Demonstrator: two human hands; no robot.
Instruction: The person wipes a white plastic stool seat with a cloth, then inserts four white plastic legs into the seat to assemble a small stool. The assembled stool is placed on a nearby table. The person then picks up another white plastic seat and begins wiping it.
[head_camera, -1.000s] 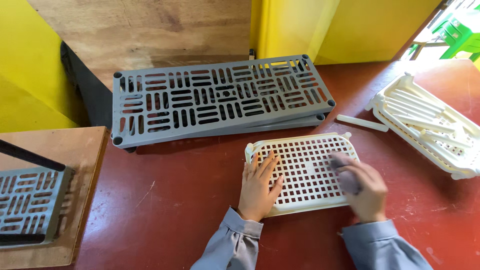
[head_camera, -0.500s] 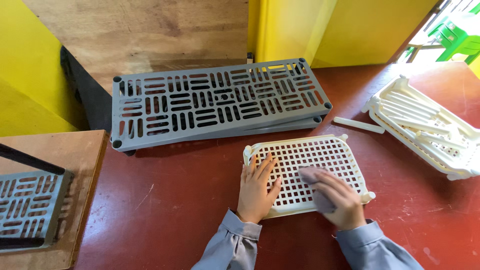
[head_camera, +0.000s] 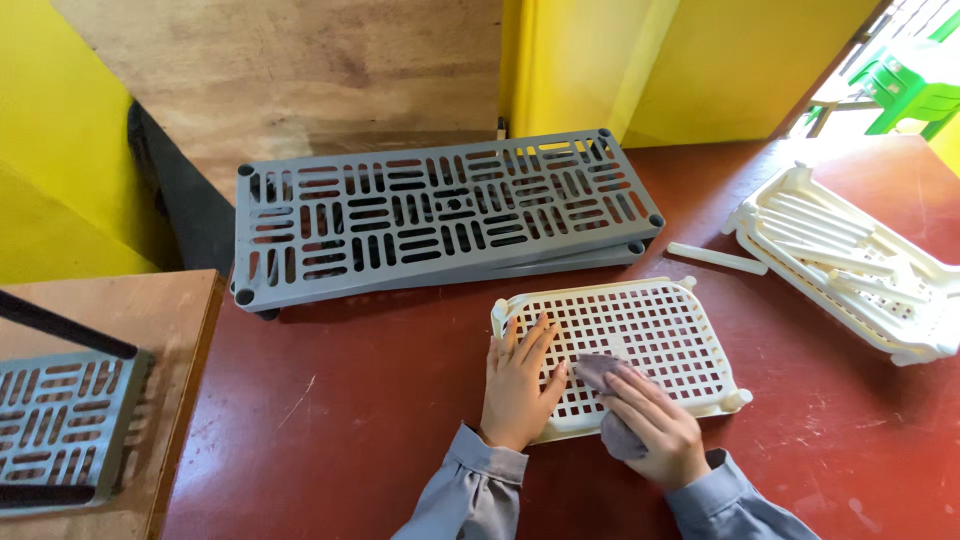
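Observation:
A cream plastic grid shelf panel (head_camera: 650, 330) lies flat on the dark red table (head_camera: 380, 400). My left hand (head_camera: 520, 385) presses flat on the panel's near left corner, fingers spread. My right hand (head_camera: 655, 425) holds a small grey cloth (head_camera: 600, 370) against the panel's near middle, beside my left hand. Both sleeves are grey-blue.
A stack of grey slotted shelf panels (head_camera: 440, 215) lies behind the cream panel. A pile of cream panels and poles (head_camera: 850, 265) sits at the right, with one loose cream pole (head_camera: 715, 258) beside it. A wooden stool (head_camera: 130, 340) with another grey panel (head_camera: 60, 425) stands at the left.
My right hand with the cloth has slid leftward across the cream panel, from its right side to near my left hand. The left hand stays put.

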